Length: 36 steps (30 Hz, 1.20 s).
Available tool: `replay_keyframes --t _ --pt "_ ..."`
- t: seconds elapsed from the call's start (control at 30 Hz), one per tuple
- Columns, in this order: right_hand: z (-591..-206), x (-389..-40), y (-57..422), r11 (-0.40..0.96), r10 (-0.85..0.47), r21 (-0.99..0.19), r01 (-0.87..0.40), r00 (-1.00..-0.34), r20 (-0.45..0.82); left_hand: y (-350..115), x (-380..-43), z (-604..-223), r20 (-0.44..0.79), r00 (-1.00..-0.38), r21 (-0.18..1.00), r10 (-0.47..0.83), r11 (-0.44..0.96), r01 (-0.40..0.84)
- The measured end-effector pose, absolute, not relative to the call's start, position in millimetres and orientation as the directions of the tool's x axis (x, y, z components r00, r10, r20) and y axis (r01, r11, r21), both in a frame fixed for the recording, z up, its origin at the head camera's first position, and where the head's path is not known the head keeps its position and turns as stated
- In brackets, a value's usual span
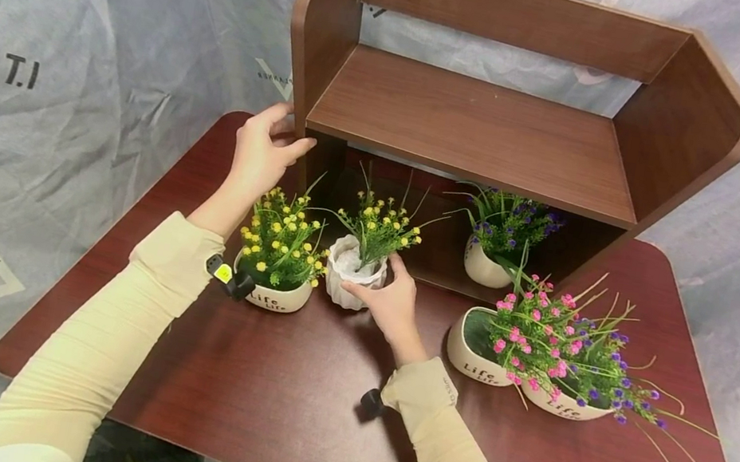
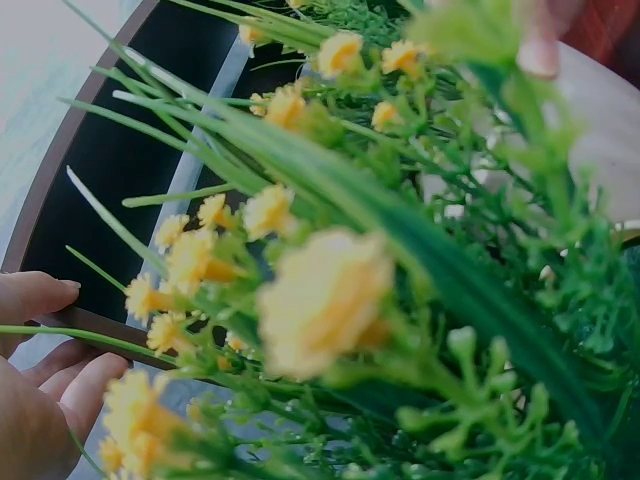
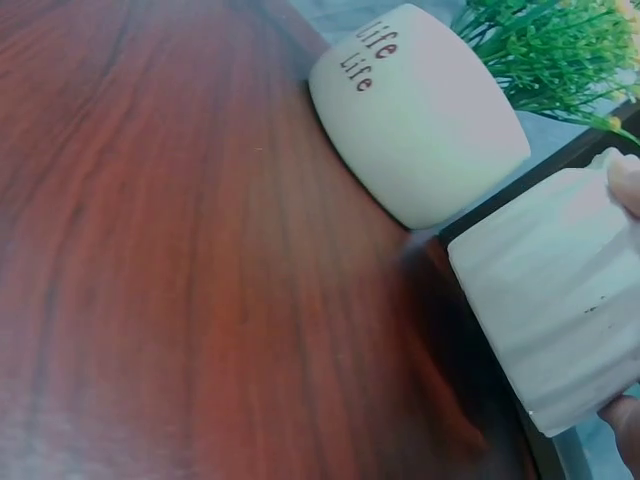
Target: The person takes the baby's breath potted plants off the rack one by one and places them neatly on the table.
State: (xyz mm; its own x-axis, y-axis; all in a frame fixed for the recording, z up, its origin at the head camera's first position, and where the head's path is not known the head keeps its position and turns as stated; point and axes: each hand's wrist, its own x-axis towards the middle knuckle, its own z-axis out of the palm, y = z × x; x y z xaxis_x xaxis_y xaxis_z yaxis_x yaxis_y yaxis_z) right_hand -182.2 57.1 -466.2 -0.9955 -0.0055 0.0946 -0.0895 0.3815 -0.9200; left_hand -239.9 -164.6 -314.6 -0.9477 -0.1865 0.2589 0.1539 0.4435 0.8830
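My left hand grips the front edge of the left side panel of a brown wooden shelf, thumb on one side and fingers on the other. With my right hand I hold a white fluted pot of yellow artificial flowers, at the front of the lower compartment. In the right wrist view, the fluted pot appears tilted between thumb and fingers. Just left of it stands a white oval pot marked "Life", also with yellow flowers; these blooms fill much of the left wrist view.
Inside the lower compartment, to the right, is a white pot of purple flowers. Two more oval pots stand on the red-brown table at right, one with pink flowers, one with purple flowers. Grey fabric hangs behind.
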Motion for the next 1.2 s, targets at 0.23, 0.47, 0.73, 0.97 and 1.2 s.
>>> replay_keyframes --t 0.23,0.47,0.73,0.97,1.2 --pt "-467.7 -174.8 56.5 0.403 -0.023 -0.914 -0.052 -0.999 0.047 -165.1 -240.9 -314.4 0.247 -0.951 0.890 -0.186 0.432 0.146" --pt "-474.4 -171.4 54.7 0.403 -0.073 -0.909 -0.104 -0.994 0.081 -165.5 -240.6 -314.5 0.238 -0.953 0.891 -0.186 0.432 0.138" --pt "-480.8 -169.5 53.0 0.345 -0.106 -0.932 -0.108 -0.991 0.076 -164.5 -239.2 -314.4 0.237 -0.952 0.892 -0.192 0.432 0.135" --pt "-482.2 -166.3 51.5 0.285 -0.127 -0.950 -0.126 -0.988 0.093 -164.3 -238.1 -313.9 0.247 -0.951 0.885 -0.187 0.443 0.143" --pt "-481.5 -164.4 52.7 0.283 -0.141 -0.951 -0.122 -0.986 0.084 -164.4 -239.1 -314.4 0.242 -0.953 0.884 -0.185 0.446 0.138"
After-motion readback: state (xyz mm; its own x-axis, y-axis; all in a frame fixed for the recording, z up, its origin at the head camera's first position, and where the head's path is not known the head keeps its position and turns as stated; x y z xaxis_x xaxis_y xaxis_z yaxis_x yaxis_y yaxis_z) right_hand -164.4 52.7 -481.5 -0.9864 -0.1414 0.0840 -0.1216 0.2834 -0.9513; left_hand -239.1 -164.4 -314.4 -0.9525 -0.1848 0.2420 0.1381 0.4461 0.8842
